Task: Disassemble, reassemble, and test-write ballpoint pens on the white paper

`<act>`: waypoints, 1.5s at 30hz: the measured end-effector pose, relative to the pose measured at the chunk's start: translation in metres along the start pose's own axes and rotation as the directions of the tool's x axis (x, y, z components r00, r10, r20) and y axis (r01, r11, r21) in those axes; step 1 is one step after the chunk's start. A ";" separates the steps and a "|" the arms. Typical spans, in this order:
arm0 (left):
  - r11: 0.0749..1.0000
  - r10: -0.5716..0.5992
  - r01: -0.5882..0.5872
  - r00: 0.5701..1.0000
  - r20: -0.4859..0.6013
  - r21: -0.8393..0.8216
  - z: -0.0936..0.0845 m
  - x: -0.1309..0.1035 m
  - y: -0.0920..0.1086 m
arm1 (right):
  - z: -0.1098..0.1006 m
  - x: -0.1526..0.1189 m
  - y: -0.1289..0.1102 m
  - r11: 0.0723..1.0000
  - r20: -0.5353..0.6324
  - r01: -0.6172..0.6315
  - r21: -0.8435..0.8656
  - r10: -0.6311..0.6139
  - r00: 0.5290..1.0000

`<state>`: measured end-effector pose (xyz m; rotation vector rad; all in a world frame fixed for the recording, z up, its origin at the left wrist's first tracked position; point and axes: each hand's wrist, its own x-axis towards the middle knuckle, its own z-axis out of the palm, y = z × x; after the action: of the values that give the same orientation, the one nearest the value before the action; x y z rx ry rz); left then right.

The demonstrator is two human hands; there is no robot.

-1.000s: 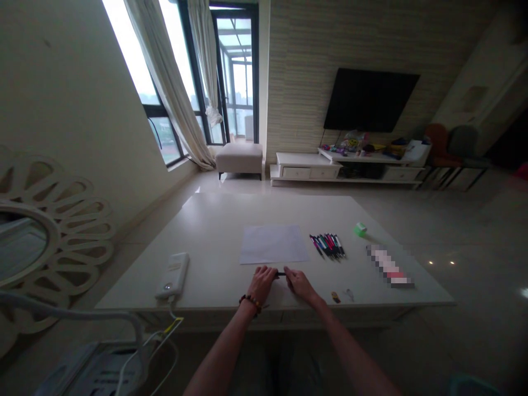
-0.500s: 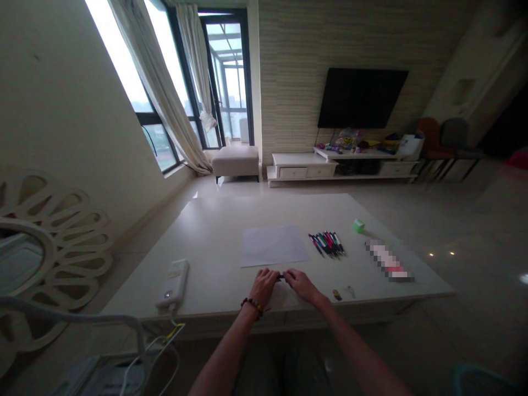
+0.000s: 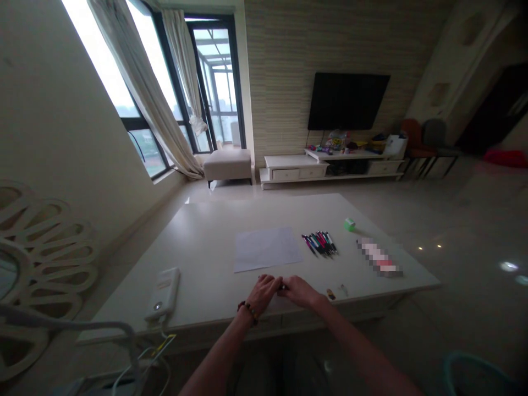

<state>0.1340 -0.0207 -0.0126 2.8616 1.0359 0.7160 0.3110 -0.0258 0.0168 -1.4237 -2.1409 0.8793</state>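
At the near edge of the desk (image 3: 206, 258), the left hand (image 3: 264, 291) and right hand (image 3: 300, 290) meet, fingers closed on a small dark pen-like object (image 3: 282, 286) held between them just above the surface. Beyond lies a white paper sheet (image 3: 266, 248), with a row of coloured pens (image 3: 319, 243) to its right and a green block (image 3: 349, 224) farther back.

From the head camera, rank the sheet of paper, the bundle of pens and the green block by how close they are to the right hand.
1. Sheet of paper: just beyond the right hand, slightly left.
2. Bundle of pens: farther back, to the right.
3. Green block: farthest, back right on the table.
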 end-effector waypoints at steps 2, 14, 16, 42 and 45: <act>1.000 0.017 -0.016 1.000 -0.024 0.023 -0.002 0.004 0.002 | 0.001 -0.004 0.003 0.997 -0.013 -0.026 -0.075 0.026 1.000; 0.883 -0.454 0.426 0.882 0.125 0.198 -0.023 -0.038 -0.055 | -0.048 -0.014 0.030 0.480 -0.300 0.084 0.873 0.394 0.869; 0.898 -0.422 0.402 0.902 0.089 0.179 -0.028 -0.052 -0.053 | -0.067 -0.015 0.021 0.435 -0.279 0.109 0.894 0.349 0.894; 0.856 -0.452 0.437 0.892 -0.009 0.277 -0.041 -0.062 -0.055 | -0.050 0.155 0.034 0.248 -0.116 0.055 0.967 0.236 0.965; 0.860 -0.443 0.426 0.897 -0.004 0.281 -0.042 -0.061 -0.056 | -0.031 0.159 0.044 0.452 -0.081 -0.049 0.891 0.263 0.961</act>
<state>0.0409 -0.0199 -0.0102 2.6613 1.8180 0.4750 0.2980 0.1414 0.0082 -1.0395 -1.0171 1.5295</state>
